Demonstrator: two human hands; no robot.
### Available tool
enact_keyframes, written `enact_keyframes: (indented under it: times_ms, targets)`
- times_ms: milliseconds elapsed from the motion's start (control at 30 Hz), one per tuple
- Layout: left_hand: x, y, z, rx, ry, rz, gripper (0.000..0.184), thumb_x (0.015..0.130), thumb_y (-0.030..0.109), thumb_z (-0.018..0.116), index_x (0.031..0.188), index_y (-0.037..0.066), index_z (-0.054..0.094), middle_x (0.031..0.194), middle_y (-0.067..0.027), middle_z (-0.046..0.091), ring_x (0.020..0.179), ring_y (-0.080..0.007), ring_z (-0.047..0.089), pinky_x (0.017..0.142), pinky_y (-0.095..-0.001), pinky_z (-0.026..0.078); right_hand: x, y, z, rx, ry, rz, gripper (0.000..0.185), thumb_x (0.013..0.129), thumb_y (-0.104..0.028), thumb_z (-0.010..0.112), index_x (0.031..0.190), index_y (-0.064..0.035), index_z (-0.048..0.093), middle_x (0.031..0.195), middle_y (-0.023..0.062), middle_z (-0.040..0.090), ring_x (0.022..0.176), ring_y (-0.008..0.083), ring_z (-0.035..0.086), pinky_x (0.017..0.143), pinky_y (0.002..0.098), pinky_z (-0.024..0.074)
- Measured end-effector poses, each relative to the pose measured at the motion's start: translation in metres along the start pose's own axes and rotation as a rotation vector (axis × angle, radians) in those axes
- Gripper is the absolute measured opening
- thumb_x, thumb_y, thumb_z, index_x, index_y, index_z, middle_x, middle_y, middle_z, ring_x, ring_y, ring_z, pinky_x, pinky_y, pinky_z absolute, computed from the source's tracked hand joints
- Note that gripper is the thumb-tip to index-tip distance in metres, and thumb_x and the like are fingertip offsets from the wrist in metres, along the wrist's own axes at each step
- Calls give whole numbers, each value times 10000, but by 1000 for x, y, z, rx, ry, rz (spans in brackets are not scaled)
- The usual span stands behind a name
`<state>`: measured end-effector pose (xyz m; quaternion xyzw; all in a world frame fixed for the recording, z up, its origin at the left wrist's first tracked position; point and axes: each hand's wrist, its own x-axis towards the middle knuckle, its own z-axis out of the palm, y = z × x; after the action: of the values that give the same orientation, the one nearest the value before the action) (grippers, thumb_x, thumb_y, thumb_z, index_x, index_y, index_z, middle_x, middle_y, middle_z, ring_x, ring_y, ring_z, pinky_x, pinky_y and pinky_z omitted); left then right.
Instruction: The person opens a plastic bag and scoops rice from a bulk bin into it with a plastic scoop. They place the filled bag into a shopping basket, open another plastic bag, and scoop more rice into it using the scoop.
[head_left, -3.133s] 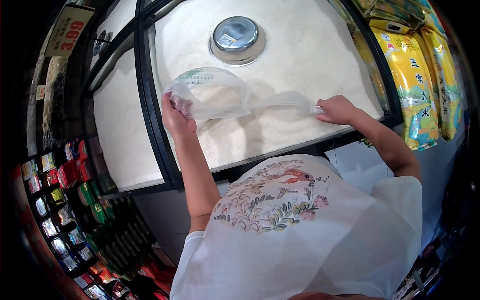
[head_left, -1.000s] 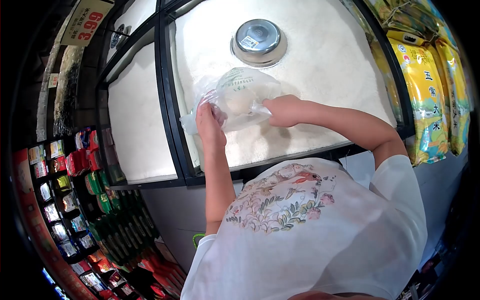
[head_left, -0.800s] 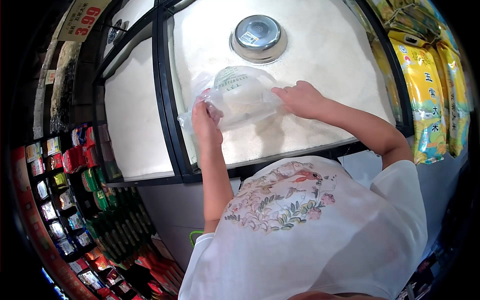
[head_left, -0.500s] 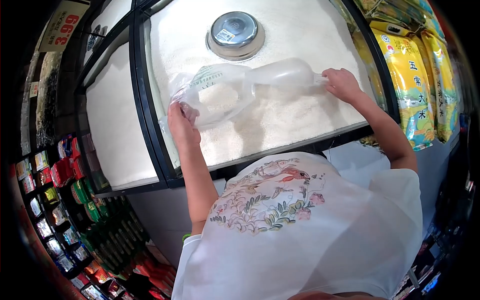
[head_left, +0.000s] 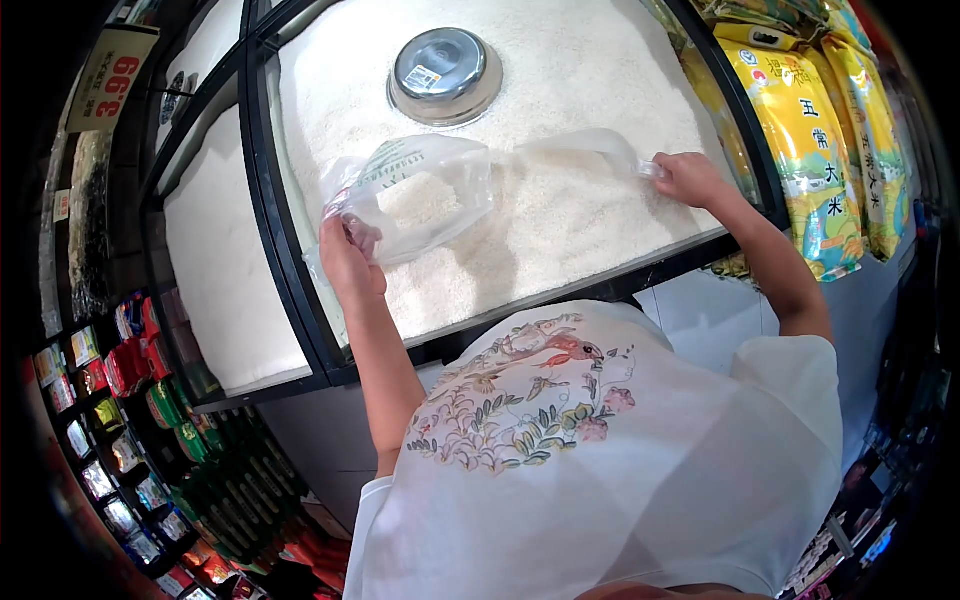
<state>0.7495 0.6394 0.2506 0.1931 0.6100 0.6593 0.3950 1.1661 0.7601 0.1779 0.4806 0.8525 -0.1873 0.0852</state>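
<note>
Hands grip a clear plastic bag (head_left: 425, 215) above white rice (head_left: 560, 230): the left hand (head_left: 348, 255) inside its mouth, the right hand (head_left: 690, 180) closed on a stretched end; an upturned metal bowl (head_left: 445, 75) lies farther off.

Black-framed bin (head_left: 266, 170) | packed shelves (head_left: 110, 430) left | pale tiled floor (head_left: 700, 310)

Price sign (head_left: 112, 80), upper left: red numerals read "3.99"; the smaller characters beside them could not be read with certainty. Front yellow sack (head_left: 822, 205), right side: dark vertical characters read "五常大米"; stylised characters near its top were not fully legible. Second yellow sack (head_left: 872, 150), adjacent: "大米" was legible. Plastic bag (head_left: 425, 235): green printed characters, too blurred to read. Metal bowl (head_left: 437, 68): label noted, print too small to read. Small white tag (head_left: 62, 205), far left: illegible.
</note>
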Motion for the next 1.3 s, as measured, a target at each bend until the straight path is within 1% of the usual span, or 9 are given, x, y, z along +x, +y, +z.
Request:
enact_keyframes:
  times_ms: [200,433,833,900,933,967,1100,1200,1300]
  targets:
    - [-3,-2,-1,-45,-28,-4,217,888,188,319,788,65,469,538,35,324,437,-64,281,505,-247,355,-7,2,1,9,-54,-100,224,676,-253,549,811,-74,532,681,139,577,680,318,559,618,412,430]
    - [-3,-2,-3,-48,-19,15,215,880,196,361,731,66,444,538,20,351,424,-74,286,501,-255,356,-13,1,9,28,-107,-193,227,647,-267,555,746,-64,537,636,146,564,629,337,547,577,425,423]
    - [-2,-3,-1,-58,-12,7,213,887,199,362,750,63,453,536,22,343,423,-73,283,494,-251,356,-22,-24,5,132,-435,-296,246,596,-274,560,684,-44,550,631,165,563,632,340,550,588,403,432]
    - [-2,-3,-3,-56,2,11,212,889,198,359,759,61,456,536,23,340,425,-72,282,494,-250,358,-21,-28,2,233,-497,-259,232,592,-240,578,702,-36,567,641,145,573,606,299,562,575,366,438]
    - [-1,-4,-5,-38,-1,7,212,889,193,334,801,58,472,546,28,340,439,-70,290,492,-245,359,-20,-29,2,232,-498,-264,232,592,-240,578,702,-36,567,641,145,573,606,299,562,575,366,438]
    - [-1,-4,-6,-21,-2,4,228,890,189,309,843,55,488,557,33,339,453,-67,299,489,-240,360,-18,-29,2,297,-566,-214,217,599,-216,583,709,-29,566,630,122,572,580,260,556,549,347,436]
    - [-3,-2,-5,-7,42,2,230,887,189,321,851,48,499,557,31,340,461,-65,302,488,-236,360,-11,-32,4,480,-766,-70,180,629,-176,586,707,-18,550,575,50,534,505,152,511,460,282,413]
    - [-2,-2,-6,-3,32,-18,227,881,185,335,828,44,505,551,27,341,461,-73,308,491,-255,369,-10,-41,-11,597,-885,14,156,656,-169,576,693,-23,534,539,20,493,456,110,474,422,244,388]
    - [-2,-1,-5,6,30,-17,223,878,188,339,811,49,500,544,29,340,458,-79,314,496,-261,372,-8,-47,-22,706,-938,12,138,673,-155,567,676,-27,515,505,5,457,410,85,432,400,217,358]
